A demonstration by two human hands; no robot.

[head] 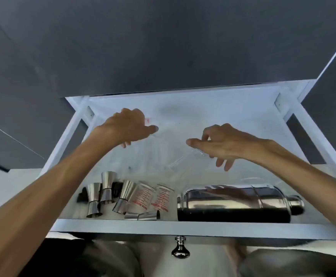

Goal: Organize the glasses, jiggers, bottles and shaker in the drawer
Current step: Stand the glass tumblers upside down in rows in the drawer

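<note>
Below the dark countertop, a white drawer (183, 226) stands pulled open, a metal knob (180, 249) on its front. Along its near edge a steel shaker (239, 202) lies on its side, with steel jiggers (107, 191) and red-marked measuring glasses (153, 197) to its left. Farther back, the left hand (127, 125) curls over a clear glass (148, 121); the right hand (221, 143) hovers with fingers loosely spread above faint clear glassware, grip unclear.
</note>
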